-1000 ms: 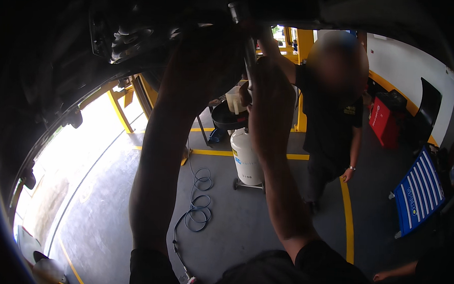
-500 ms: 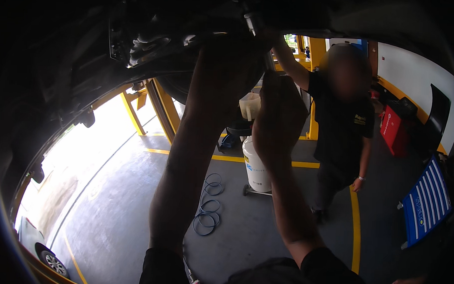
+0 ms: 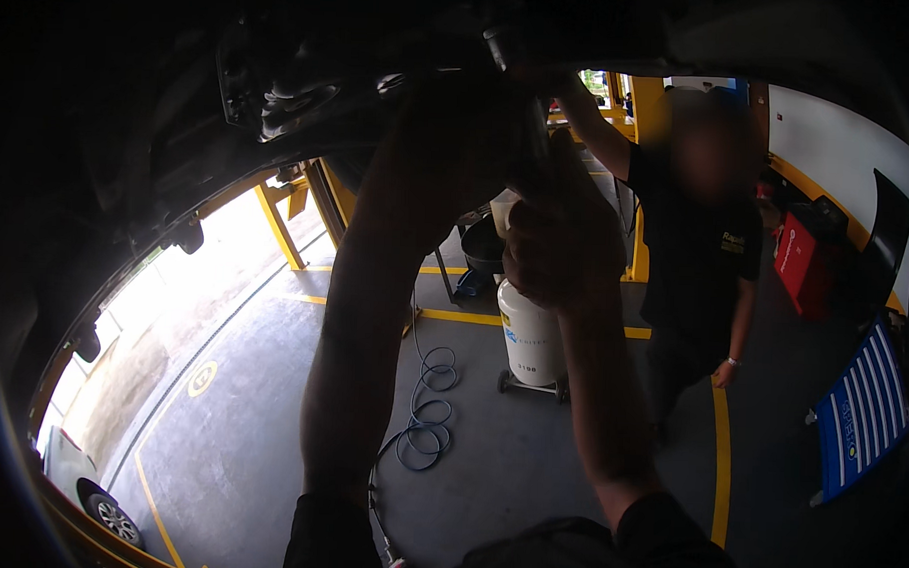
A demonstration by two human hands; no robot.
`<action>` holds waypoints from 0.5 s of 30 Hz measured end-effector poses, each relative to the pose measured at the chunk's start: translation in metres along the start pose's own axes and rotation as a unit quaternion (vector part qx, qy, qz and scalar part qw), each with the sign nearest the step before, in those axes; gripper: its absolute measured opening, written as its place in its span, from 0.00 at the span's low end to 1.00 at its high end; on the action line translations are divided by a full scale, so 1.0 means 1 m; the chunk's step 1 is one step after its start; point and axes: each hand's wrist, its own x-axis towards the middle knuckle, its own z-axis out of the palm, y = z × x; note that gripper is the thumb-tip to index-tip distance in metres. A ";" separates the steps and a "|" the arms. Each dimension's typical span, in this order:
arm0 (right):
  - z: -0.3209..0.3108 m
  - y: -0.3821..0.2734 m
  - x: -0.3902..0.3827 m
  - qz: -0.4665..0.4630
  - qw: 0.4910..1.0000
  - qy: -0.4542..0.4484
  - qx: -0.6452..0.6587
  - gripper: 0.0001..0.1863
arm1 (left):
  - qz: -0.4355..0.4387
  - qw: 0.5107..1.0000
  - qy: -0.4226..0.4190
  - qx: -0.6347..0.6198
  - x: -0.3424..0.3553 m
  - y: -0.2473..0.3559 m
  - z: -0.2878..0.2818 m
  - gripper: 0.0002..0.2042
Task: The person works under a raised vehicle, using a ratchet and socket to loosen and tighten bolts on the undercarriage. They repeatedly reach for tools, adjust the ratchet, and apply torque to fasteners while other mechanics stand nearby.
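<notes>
White wheeled tank (image 3: 530, 337) on floor, used as landmark. Slim metal bar tool (image 3: 533, 135) high above the tank, beneath a dark vehicle underbody (image 3: 298, 108). Long axis steep, near upright: top end leans left toward the underbody, lower end points down toward the tank. Silver cylinder (image 3: 495, 48) above, roughly in line with the bar; any join lost in shadow. Right hand (image 3: 566, 243) above the tank, fingers curled into a fist round the bar's lower end. Left hand (image 3: 465, 134) above and left of the tank, beside the bar, very dark; cannot tell whether spread or closed. Co-worker (image 3: 692, 232) right of the tank, one arm raised. Blue hose (image 3: 425, 423) looped left of the tank.
</notes>
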 end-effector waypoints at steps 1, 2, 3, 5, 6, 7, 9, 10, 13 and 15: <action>0.011 0.006 0.007 -0.094 0.954 0.117 -0.261 0.21 | 0.002 1.000 -0.010 0.005 -0.003 -0.006 0.001 0.15; 0.014 0.011 0.008 -0.153 0.867 0.210 -0.426 0.20 | -0.001 1.000 0.018 0.004 -0.007 -0.009 0.005 0.15; 0.018 0.022 0.012 -0.211 0.768 0.254 -0.549 0.20 | -0.002 0.999 0.050 0.006 -0.011 -0.008 0.007 0.15; 0.015 0.044 0.019 -0.315 0.323 0.321 -0.833 0.18 | -0.008 0.997 0.076 -0.007 -0.012 -0.002 0.008 0.15; 0.008 0.047 0.020 -0.335 0.113 0.306 -0.884 0.18 | -0.013 0.997 0.069 -0.021 -0.009 0.004 0.006 0.15; 0.007 0.048 0.020 -0.340 0.047 0.290 -0.893 0.17 | -0.010 0.998 0.065 -0.020 -0.008 0.005 0.005 0.15; 0.010 0.038 0.019 -0.328 0.145 0.286 -0.888 0.16 | 0.001 0.998 0.063 -0.001 -0.006 -0.002 0.007 0.14; 0.015 0.027 0.008 -0.278 0.386 0.332 -0.814 0.16 | 0.009 0.998 0.064 0.011 -0.009 -0.006 0.013 0.13; 0.008 0.021 0.007 -0.162 0.795 0.272 -0.518 0.14 | -0.071 0.997 0.037 0.004 -0.049 -0.019 0.020 0.10; 0.014 0.029 0.009 -0.192 0.697 0.308 -0.619 0.13 | -0.172 0.979 0.008 -0.109 -0.059 -0.003 0.027 0.09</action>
